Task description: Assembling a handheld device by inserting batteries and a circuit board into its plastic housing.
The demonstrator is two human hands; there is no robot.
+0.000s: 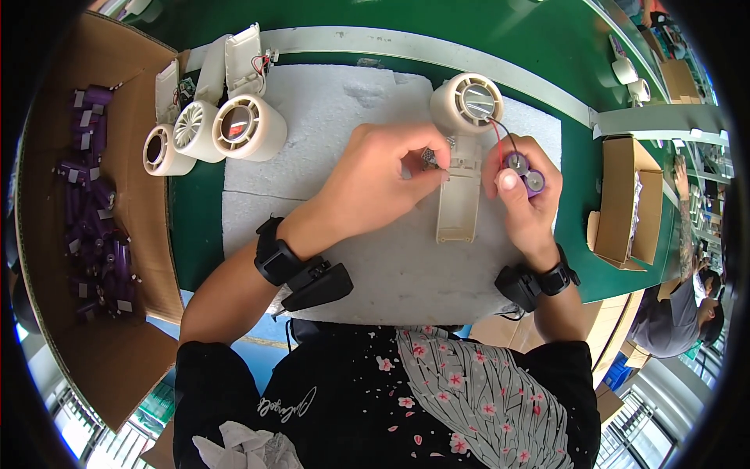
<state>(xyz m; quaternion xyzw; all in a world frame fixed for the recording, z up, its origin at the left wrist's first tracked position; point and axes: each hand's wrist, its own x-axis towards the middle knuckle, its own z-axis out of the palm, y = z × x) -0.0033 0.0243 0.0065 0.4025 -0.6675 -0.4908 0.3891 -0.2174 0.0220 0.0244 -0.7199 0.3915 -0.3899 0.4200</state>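
A cream handheld fan [467, 103] lies on the white foam sheet, its round head at the far end. Its open handle shell [457, 209] points toward me, with the hollow side up. My right hand [531, 191] grips a purple battery pack [534, 181] of two cells, just right of the shell. Red and black wires [501, 141] run from the fan head down to the pack. At the shell's left edge my left hand [383, 176] is closed in a pinch. A small dark and metallic piece shows between its fingers, too hidden to name.
At left stands a cardboard box [141, 234] with many purple battery packs [94, 187]. Several cream fans with opened handles [250, 129] stand at the far left of the foam sheet [328, 102]. A smaller carton [625, 203] sits at right; another person [672, 313] works beyond it.
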